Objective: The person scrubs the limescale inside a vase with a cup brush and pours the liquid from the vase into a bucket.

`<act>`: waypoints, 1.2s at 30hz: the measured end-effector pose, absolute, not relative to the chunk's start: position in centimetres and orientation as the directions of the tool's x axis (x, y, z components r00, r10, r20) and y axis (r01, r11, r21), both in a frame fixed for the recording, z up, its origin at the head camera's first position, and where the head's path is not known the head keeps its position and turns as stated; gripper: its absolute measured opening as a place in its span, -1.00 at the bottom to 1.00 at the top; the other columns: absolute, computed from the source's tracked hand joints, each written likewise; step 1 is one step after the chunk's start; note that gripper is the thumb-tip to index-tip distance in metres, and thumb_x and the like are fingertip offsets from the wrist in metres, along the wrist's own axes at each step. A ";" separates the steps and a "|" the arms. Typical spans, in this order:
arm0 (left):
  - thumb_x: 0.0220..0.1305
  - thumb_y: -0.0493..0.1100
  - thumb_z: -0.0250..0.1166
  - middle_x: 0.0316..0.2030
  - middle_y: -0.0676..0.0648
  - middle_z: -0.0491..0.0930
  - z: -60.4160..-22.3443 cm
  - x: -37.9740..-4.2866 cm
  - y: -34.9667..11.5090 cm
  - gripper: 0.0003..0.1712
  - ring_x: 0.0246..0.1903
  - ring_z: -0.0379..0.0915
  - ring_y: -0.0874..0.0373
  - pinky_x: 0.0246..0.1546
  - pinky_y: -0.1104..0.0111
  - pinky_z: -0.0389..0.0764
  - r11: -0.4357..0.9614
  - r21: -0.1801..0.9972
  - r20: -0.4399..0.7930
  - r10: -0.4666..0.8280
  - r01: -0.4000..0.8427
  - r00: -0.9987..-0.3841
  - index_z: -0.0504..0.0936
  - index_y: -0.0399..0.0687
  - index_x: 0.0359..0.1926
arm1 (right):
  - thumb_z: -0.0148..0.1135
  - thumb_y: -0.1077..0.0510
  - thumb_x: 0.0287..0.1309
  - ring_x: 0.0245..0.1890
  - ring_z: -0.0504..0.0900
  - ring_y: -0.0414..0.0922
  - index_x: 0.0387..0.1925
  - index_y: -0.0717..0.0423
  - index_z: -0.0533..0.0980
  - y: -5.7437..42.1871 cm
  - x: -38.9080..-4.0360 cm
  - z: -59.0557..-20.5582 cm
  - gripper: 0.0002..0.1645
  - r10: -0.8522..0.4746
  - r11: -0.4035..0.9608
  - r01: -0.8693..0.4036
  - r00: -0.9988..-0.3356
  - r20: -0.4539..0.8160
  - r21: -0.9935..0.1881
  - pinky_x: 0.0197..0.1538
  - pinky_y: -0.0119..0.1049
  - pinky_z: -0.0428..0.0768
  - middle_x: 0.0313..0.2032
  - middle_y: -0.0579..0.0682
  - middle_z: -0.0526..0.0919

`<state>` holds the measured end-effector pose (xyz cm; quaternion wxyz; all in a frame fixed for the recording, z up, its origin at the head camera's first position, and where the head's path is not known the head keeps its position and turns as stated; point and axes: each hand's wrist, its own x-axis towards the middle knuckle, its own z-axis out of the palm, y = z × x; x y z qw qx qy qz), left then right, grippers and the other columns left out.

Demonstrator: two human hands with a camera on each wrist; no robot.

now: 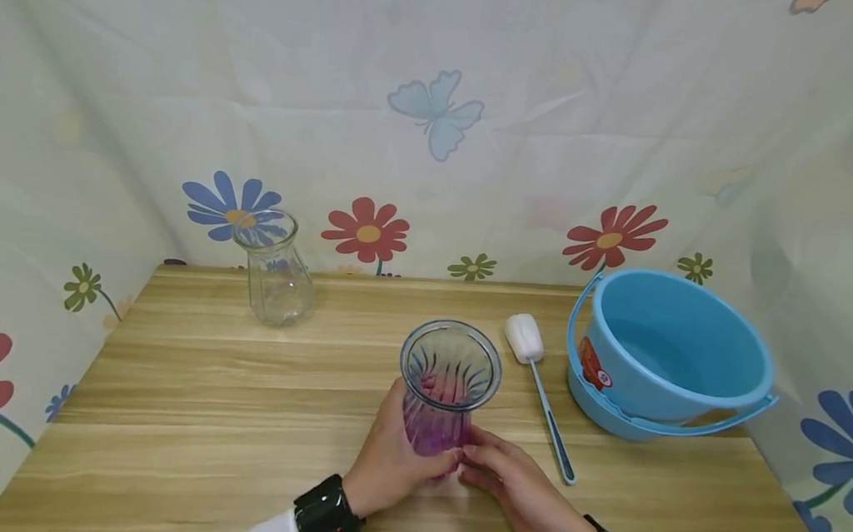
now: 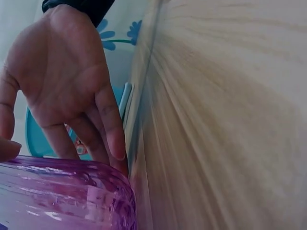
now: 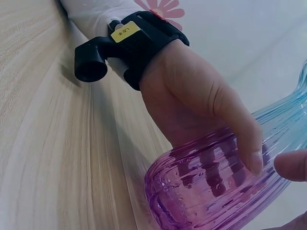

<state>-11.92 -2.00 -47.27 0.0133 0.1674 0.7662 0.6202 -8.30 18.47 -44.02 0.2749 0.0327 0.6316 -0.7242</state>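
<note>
A ribbed glass vase (image 1: 429, 429), blue-tinted at its rim and purple toward its base, stands in front of me. My left hand (image 1: 390, 459) grips it from the left, thumb across the near side; through the glass in the right wrist view its fingers (image 3: 211, 167) show wrapped behind. Beside the lower right of the vase is my right hand (image 1: 521, 495). In the left wrist view the right palm (image 2: 67, 72) faces the vase with fingers extended and spread, not curled round it. Whether those fingertips touch the glass is hard to tell.
A clear glass vase (image 1: 279, 288) stands at the back left. Right of my hands lies a white-headed sponge brush (image 1: 524, 338) with a dark handle. A light blue bucket (image 1: 667, 410) with its handle down stands at the right. A flower-printed curtain (image 1: 432, 200) borders the wooden table (image 1: 182, 414).
</note>
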 end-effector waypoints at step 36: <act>-0.19 0.11 0.70 0.19 0.15 0.43 -47.9 -12.3 -2.3 0.11 0.16 0.43 0.22 0.22 0.18 0.54 0.292 0.911 0.216 0.259 0.290 -0.941 0.27 0.25 0.38 | 0.05 0.06 0.55 0.22 0.58 -0.08 0.52 0.21 0.24 22.1 -8.6 -42.4 -0.35 -0.036 0.080 0.340 -0.939 -0.343 -0.937 0.22 -0.28 0.61 0.40 0.19 0.41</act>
